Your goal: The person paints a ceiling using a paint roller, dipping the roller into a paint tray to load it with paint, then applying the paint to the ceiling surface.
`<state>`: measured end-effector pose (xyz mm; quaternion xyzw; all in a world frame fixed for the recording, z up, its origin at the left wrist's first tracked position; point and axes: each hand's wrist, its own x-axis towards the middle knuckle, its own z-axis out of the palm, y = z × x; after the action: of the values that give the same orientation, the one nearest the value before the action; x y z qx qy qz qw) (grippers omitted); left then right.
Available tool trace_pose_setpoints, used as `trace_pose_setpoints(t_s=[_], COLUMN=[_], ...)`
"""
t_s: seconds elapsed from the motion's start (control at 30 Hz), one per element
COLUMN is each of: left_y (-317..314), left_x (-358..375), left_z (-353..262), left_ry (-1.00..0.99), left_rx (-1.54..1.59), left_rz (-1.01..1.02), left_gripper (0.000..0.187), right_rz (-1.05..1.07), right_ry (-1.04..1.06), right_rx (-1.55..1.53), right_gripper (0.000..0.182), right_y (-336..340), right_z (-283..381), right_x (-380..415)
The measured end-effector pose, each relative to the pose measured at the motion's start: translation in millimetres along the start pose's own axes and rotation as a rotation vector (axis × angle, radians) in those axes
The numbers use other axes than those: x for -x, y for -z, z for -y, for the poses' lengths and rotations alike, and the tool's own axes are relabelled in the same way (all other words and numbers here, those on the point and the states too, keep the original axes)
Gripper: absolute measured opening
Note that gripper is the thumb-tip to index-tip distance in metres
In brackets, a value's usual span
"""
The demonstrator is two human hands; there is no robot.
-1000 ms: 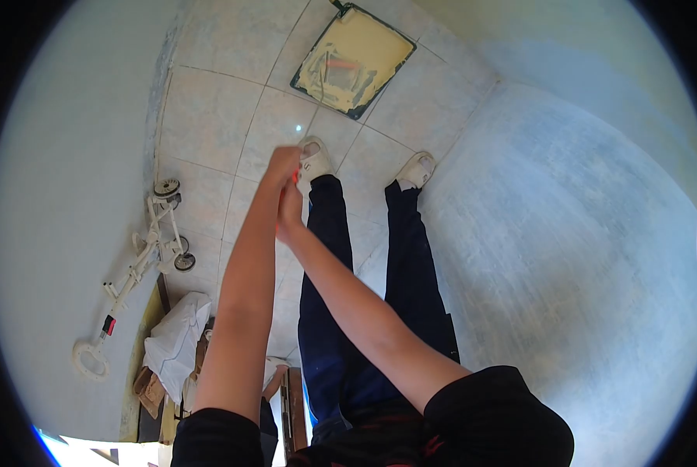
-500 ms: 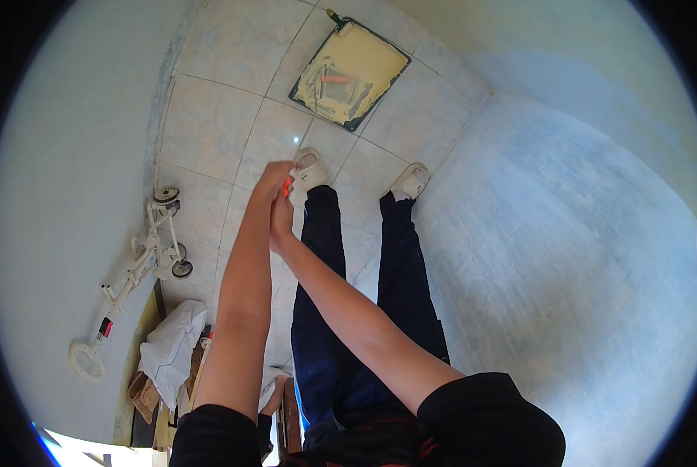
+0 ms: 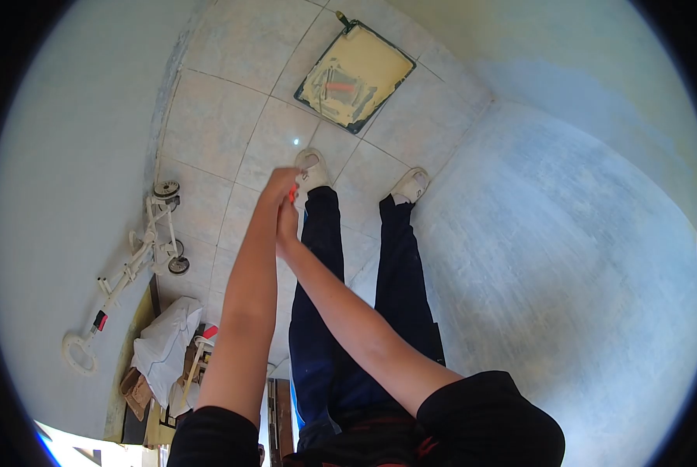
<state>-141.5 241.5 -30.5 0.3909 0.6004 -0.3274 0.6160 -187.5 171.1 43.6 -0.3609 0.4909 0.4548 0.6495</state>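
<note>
My left hand (image 3: pixel 284 184) is closed, with a small piece of an orange handle (image 3: pixel 293 193) showing at its fingers. Just below it, my right hand (image 3: pixel 287 224) is closed too and sits against the same handle. Most of that handle is hidden by the hands, and the tool it belongs to cannot be made out. Both arms reach forward over my left leg. Beyond my feet, a black tray (image 3: pixel 354 124) coated with cream paint lies on the floor. An orange bar (image 3: pixel 340 87) lies in its smeared part, and a brush (image 3: pixel 342 17) rests at its far corner.
A white folded scooter-like frame with wheels (image 3: pixel 150 233) leans at the left wall. Behind it are a white sack (image 3: pixel 165 342) and cardboard (image 3: pixel 136 391). A patchy blue-white wall (image 3: pixel 566 257) rises close on my right. Pale tiles (image 3: pixel 212 117) cover the floor.
Both hands have shifted slightly right and down in the view, still together on the orange handle. The tray appears slightly lower and further right as the view moved.
</note>
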Motion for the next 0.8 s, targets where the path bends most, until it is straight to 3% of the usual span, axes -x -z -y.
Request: trace_pose_setpoints(t_s=[0.13, 0.2, 0.27, 0.37, 0.43, 0.57, 0.63, 0.67, 0.73, 0.8], left_y=[3, -2, 0, -9, -13, -19, -20, -26, -41, -48], left_x=[-9, -28, -27, 17, 32, 22, -14, -19, -10, -19], left_z=[-50, -24, -18, 4, 12, 7, 9, 11, 0, 11], left_ry=[-0.042, -0.067, -0.101, -0.048, -0.138, -0.09, -0.357, -0.352, -0.295, -0.361], left_rx=[-0.125, -0.202, -0.287, -0.153, -0.011, 0.01, -0.328, -0.329, -0.174, -0.251], left_rz=[-0.011, -0.015, -0.034, 0.018, 0.032, 0.033, 0.053, 0.057, 0.015, -0.025], left_gripper=[0.033, 0.032, 0.032, 0.03, 0.029, 0.03, 0.029, 0.029, 0.028, 0.027], right_rz=[-0.005, 0.163, 0.095, 0.013, 0.007, 0.045, 0.056, 0.051, 0.393, 0.39], right_ry=[-0.007, -0.085, -0.116, -0.19, -0.231, -0.356, -0.417, -0.417, -0.501, -0.502], right_rx=[0.083, -0.109, -0.105, -0.022, 0.063, 0.019, -0.074, -0.078, -0.242, -0.209], right_gripper=[0.041, 0.044, 0.046, 0.048, 0.048, 0.053, 0.054, 0.054, 0.057, 0.059], right_y=[-27, -20, -16, -1, 14, 39, 46, 51, 76, 90], right_z=[35, 31, 31, 41, 47, 62, 73, 81, 93, 98], right_x=[-12, -17, 6, 40, 40, 22, 15, 13, 1, 3])
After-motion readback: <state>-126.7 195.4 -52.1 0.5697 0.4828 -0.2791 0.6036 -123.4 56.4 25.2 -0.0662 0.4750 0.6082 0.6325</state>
